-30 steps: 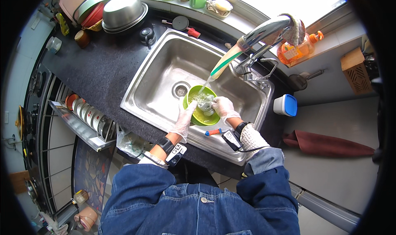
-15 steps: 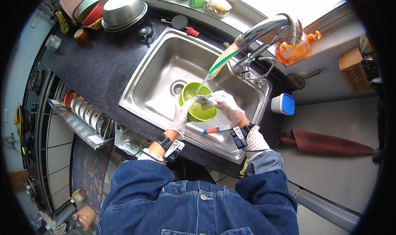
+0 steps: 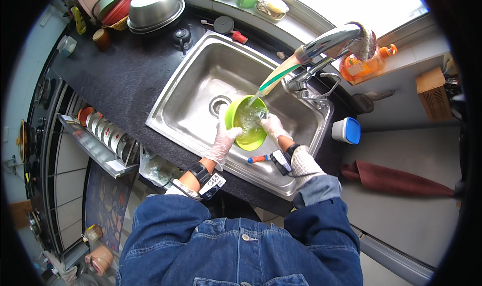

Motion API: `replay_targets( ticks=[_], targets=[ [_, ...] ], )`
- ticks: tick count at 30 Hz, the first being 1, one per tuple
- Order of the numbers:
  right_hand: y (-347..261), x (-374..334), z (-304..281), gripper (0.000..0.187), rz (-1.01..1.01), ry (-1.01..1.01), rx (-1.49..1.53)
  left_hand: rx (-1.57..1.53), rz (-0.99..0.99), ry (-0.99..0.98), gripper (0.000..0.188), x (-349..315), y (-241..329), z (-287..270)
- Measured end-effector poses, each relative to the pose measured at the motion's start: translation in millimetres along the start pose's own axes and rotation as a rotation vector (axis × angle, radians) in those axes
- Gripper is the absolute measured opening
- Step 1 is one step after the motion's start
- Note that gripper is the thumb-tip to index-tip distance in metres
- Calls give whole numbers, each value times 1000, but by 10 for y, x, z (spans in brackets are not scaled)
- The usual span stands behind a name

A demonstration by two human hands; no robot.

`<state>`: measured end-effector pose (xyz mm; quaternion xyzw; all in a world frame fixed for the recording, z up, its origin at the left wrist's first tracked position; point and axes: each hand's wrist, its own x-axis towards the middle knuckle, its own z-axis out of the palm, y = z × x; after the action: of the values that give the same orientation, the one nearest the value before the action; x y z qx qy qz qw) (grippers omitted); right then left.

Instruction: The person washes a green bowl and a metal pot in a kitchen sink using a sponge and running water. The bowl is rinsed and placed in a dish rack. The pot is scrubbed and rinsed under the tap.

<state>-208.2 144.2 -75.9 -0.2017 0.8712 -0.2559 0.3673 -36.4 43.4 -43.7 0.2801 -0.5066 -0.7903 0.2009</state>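
Observation:
A light green bowl (image 3: 251, 141) with water in it is tilted over the steel sink (image 3: 195, 89). My left hand (image 3: 223, 141), in a clear thin glove, grips the bowl's left side. Also gloved, my right hand (image 3: 274, 127) is closed at the bowl's right side, its fingertips on a small grey, limp-looking piece (image 3: 262, 115) at the water; its kind does not show. From the hose on the faucet (image 3: 281, 75), water runs into the bowl and splashes. Below the bowl lies a tool with an orange and blue handle (image 3: 258, 159), its head partly hidden by my right wrist device.
A white tub with a blue lid (image 3: 347, 131) stands right of the sink. An orange soap bottle (image 3: 361, 66) is on the sill behind the faucet. Steel basins (image 3: 154, 10) sit at the back left. An open drawer of dishes (image 3: 103, 140) juts out at the left.
My right hand has lowered the grey piece from above the bowl into the splashing water. The bowl has tipped more and shifted slightly. The whole view has moved a little.

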Motion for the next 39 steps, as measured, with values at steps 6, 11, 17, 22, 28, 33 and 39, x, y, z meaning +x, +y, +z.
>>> replay_targets(
  ticks=[6, 11, 17, 22, 28, 33, 39],
  targets=[
    [-369, 137, -100, 21, -620, 63, -286, 325, -10, -211, 84, 208, -65, -63],
    [-517, 2, -77, 20, -820, -84, -385, 340, -207, -146, 83, 341, -104, 11],
    [-7, 181, -84, 24, -136, -164, 292, 229, -283, -43, 92, 384, -66, 19],
    [338, -141, 350, 18, 313, -192, 1091, 98, -225, 128, 61, 452, -240, -33],
    [287, -223, 556, 23, 367, -118, 960, 740, 113, 439, 73, 361, -236, 147],
    [141, 35, 524, 38, -123, -39, 620, 657, 317, 445, 72, 334, -111, 184],
    [-7, 138, 823, 36, -284, -131, 394, 126, 68, 218, 64, 403, -270, 140]
  ],
)
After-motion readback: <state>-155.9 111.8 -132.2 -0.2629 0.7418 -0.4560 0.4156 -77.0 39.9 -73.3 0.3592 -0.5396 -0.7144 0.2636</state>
